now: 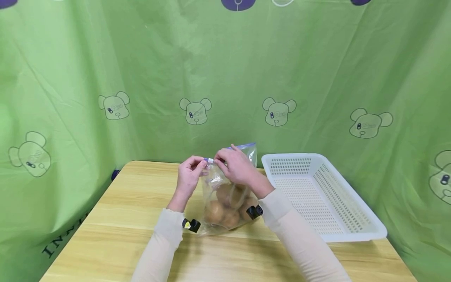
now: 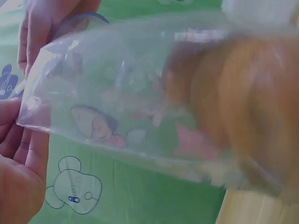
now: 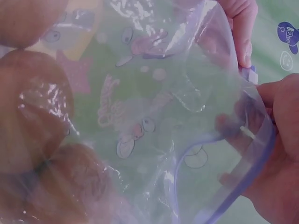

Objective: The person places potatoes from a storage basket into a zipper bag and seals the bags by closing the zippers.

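A clear printed zip bag (image 1: pixel 211 184) stands on the table, its lower part filled with several round brown things (image 1: pixel 215 211). My left hand (image 1: pixel 187 178) pinches the bag's top left corner between thumb and fingers. Close beside it, my right hand (image 1: pixel 239 166) pinches the top edge at the small white slider (image 1: pixel 210 160). From there the purple-blue zip strip (image 3: pixel 254 172) runs on in the right wrist view, where its two sides stand apart. Cartoon prints (image 2: pixel 98 126) show on the film in the left wrist view.
A white perforated plastic basket (image 1: pixel 359 196) sits on the right side of the wooden table (image 1: pixel 141 203). Behind the table hangs a green curtain (image 1: pixel 232 78) with bear-head prints. Small black cameras (image 1: pixel 192 225) are strapped at both wrists.
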A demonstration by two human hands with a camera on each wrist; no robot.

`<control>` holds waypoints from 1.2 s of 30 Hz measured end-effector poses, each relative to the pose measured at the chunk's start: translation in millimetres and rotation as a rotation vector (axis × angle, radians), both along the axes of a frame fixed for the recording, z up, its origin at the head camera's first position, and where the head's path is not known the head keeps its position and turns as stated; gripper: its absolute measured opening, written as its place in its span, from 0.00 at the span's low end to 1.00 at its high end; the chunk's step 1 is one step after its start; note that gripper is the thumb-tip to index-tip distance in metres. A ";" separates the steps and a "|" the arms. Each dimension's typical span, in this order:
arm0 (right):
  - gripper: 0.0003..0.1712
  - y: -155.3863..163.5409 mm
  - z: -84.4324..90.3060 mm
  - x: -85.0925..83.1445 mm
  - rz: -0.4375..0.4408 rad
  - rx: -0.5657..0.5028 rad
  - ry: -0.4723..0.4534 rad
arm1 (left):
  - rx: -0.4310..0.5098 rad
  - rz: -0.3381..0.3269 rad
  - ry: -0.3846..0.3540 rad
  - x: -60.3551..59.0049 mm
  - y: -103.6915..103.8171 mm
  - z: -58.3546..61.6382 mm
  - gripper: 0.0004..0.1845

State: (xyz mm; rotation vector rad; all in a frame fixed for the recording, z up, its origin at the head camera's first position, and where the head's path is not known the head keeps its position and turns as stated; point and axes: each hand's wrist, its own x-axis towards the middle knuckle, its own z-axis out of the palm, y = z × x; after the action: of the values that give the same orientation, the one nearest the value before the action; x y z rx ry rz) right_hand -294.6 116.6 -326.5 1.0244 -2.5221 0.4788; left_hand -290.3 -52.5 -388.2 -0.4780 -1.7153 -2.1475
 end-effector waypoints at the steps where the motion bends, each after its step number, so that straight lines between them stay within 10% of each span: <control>1: 0.06 0.2 -0.4 -0.2 -0.009 -0.006 -0.010 | -0.010 -0.004 -0.001 0.0 -0.5 0.4 0.07; 15: 0.09 -5.7 -1.4 -2.5 0.069 -0.035 0.002 | -0.036 -0.043 0.018 -0.9 -2.6 3.4 0.07; 27: 0.09 0.6 -5.5 -3.4 0.017 0.006 0.011 | -0.007 0.088 -0.006 -0.1 -6.7 1.8 0.06; 36: 0.10 0.5 -8.7 -4.8 0.031 -0.026 -0.015 | -0.011 0.022 -0.020 -0.4 -10.0 -0.1 0.08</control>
State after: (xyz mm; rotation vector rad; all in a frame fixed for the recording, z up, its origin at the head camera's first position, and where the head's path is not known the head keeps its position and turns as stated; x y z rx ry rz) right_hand -299.5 117.1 -335.2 1.0553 -2.5095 0.5286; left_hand -290.7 -62.5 -388.4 -0.4395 -1.7365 -2.1352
